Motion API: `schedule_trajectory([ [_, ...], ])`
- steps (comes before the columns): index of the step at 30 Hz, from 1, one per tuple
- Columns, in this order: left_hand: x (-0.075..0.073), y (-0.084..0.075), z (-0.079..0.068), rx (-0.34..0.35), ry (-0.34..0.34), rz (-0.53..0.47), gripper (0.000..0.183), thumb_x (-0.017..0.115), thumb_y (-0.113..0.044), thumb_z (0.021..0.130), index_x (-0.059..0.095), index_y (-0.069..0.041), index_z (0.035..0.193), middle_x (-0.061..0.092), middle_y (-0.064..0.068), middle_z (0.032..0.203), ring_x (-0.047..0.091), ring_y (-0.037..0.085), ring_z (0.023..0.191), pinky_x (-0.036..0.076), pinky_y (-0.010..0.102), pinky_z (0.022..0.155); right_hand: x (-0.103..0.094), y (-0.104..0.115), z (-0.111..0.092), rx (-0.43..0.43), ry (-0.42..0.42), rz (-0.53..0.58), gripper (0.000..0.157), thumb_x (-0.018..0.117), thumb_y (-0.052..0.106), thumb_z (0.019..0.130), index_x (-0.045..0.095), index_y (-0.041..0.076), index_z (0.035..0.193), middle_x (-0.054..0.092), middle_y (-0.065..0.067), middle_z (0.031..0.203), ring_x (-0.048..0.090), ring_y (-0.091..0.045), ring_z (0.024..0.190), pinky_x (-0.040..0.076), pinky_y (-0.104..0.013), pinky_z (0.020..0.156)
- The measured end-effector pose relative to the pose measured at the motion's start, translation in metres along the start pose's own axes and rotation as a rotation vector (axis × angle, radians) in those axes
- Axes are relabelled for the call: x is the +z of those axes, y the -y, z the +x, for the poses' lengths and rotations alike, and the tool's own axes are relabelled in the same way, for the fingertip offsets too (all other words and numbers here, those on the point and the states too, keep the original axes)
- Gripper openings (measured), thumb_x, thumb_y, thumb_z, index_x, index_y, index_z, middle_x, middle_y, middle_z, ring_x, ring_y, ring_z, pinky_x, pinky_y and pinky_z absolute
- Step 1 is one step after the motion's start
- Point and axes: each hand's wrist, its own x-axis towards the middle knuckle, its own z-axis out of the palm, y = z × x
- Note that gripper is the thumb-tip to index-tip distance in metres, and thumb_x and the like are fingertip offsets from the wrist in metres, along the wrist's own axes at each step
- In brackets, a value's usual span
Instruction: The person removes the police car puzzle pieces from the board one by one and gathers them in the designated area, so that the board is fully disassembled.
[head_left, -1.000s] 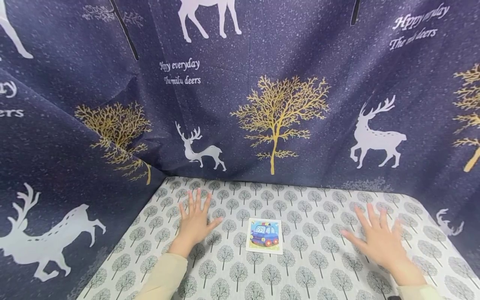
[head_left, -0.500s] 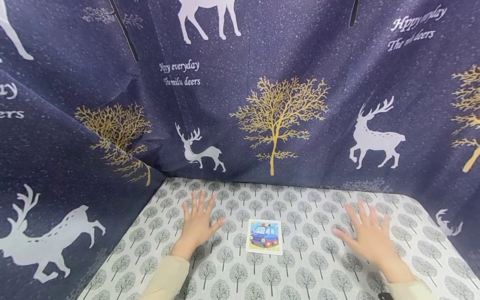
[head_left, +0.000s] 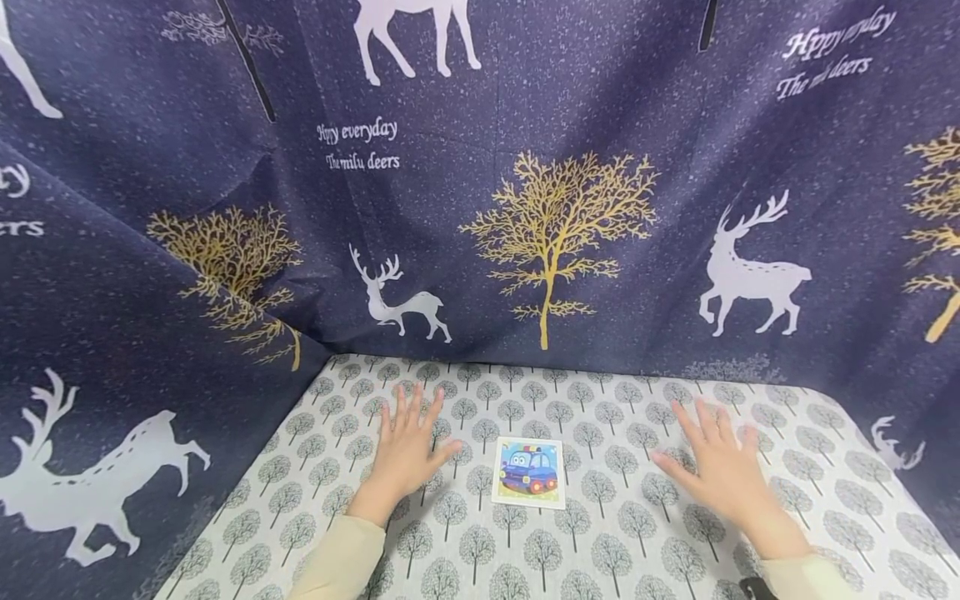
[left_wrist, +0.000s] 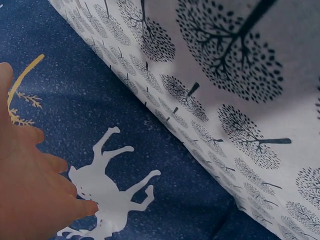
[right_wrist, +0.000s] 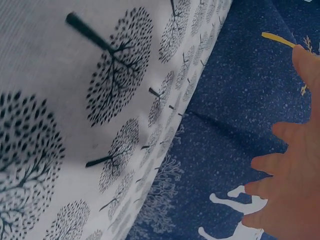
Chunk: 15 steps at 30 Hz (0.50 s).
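Observation:
A square card (head_left: 528,472) with a white border and a blue cartoon car on it lies flat on the tree-print tablecloth (head_left: 480,575). To its left is my left hand (head_left: 407,454), palm down with the fingers spread. My right hand (head_left: 722,471) is spread the same way, farther off to the right of the card. Neither hand holds anything or touches the card. The left wrist view catches my left hand (left_wrist: 37,185) at its left edge, and the right wrist view has my right hand (right_wrist: 290,170) at its right edge. The card appears in neither wrist view.
A dark blue curtain (head_left: 450,200) printed with white deer and golden trees hangs behind the table and along its left side. The table's back edge meets this curtain.
Both hands have drifted inward: the left hand to the right, the right hand to the left, each closer to the card. The card stays in place.

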Motion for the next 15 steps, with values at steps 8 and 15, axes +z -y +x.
schedule_trajectory([
  [8,-0.002,-0.01,-0.003,0.041,0.002,-0.017,0.084,0.043,-0.066,0.091,0.014,-0.019,0.156,-0.002,0.014,0.159,-0.012,0.038,0.144,-0.004,0.057,0.115,0.005,0.01,0.006,-0.065,-0.05,0.004,0.084,0.056,0.052,0.092,0.018,0.011,0.154,0.019,-0.033,0.152,0.013,-0.06,0.135,-0.014,-0.065,0.108],
  [15,-0.003,-0.015,-0.004,0.077,-0.002,-0.034,0.083,0.041,-0.064,0.093,0.015,-0.017,0.155,0.0,0.015,0.158,-0.009,0.037,0.144,0.002,0.053,0.117,0.011,0.019,0.013,-0.106,-0.075,0.038,0.081,0.059,0.049,0.091,0.025,0.009,0.153,0.023,-0.032,0.15,0.019,-0.058,0.134,-0.005,-0.062,0.112],
])
